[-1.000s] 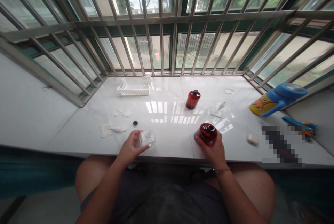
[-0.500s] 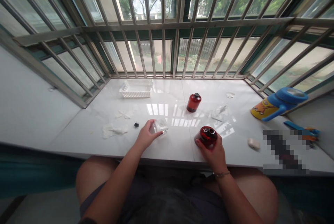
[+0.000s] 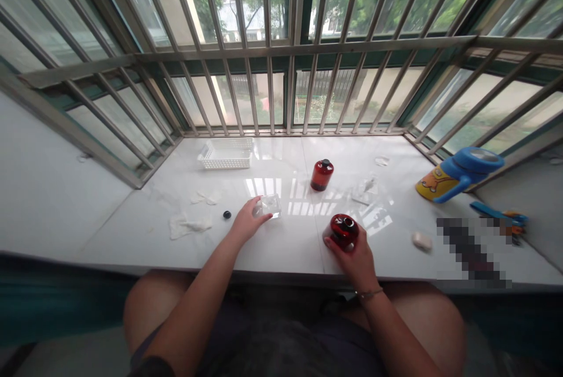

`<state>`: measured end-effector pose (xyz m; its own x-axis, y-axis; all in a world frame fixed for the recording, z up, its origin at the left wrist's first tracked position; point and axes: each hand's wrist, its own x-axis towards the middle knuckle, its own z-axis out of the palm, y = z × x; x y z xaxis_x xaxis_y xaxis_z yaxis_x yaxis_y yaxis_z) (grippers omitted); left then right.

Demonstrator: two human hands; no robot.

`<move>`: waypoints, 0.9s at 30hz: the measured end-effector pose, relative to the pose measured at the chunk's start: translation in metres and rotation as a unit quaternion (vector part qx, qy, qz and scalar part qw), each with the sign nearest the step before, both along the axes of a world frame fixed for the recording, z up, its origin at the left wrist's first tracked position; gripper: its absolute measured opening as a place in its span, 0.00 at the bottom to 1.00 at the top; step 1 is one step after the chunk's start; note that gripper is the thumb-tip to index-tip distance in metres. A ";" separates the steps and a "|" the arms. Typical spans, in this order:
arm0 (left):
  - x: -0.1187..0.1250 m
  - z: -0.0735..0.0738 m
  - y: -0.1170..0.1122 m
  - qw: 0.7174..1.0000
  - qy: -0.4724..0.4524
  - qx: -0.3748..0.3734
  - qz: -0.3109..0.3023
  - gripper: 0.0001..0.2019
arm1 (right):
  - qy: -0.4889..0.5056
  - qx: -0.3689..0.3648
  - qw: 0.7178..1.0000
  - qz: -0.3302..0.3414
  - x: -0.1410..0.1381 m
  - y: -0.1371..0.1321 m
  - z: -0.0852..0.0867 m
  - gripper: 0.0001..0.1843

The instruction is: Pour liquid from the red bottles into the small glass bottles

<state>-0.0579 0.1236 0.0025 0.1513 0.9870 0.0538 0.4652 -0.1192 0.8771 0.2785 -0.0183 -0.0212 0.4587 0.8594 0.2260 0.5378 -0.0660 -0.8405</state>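
My left hand (image 3: 246, 223) reaches forward over the white sill (image 3: 285, 236) and its fingers are closed on a small clear glass bottle (image 3: 270, 205) that rests on the surface. A small black cap (image 3: 227, 214) lies just left of that hand. My right hand (image 3: 354, 255) is wrapped round an open red bottle (image 3: 343, 229) near the front edge. A second red bottle (image 3: 321, 175) with a black cap stands upright farther back, between the two hands.
A white slotted basket (image 3: 225, 154) sits at the back left by the window bars. Crumpled white wipes (image 3: 189, 224) lie at the left, clear wrappers (image 3: 365, 189) at the right. A blue and yellow jug (image 3: 461, 173) lies on its side far right, near a white lump (image 3: 421, 240).
My left hand has carried the clear bottle forward and to the right, from the front edge to mid-sill. My right hand has stayed on the red bottle.
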 end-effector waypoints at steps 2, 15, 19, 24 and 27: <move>-0.005 0.006 -0.001 1.000 0.015 0.002 -0.004 0.40 | -0.002 0.003 1.000 -0.001 0.000 0.000 0.000 0.52; -0.104 0.009 -0.012 0.966 0.224 0.082 0.096 0.12 | 0.002 -0.006 1.000 0.012 0.000 0.000 0.001 0.52; -0.102 0.019 -0.013 0.970 0.217 0.067 0.090 0.05 | 0.028 -0.003 0.999 0.015 -0.002 -0.001 0.003 0.53; -0.087 0.030 -0.025 0.976 0.188 0.045 0.101 0.09 | 0.053 0.013 0.998 0.023 -0.001 0.001 0.001 0.53; -0.070 0.041 -0.042 0.982 0.161 0.037 0.091 0.10 | 0.043 0.021 0.998 0.039 -0.001 -0.001 0.004 0.50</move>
<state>-0.1283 0.0820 0.0431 -0.0054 0.9944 0.1055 0.7359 -0.0675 0.6737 0.2776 -0.0192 -0.0168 0.4095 0.8841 0.2252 0.4650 0.0101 -0.8852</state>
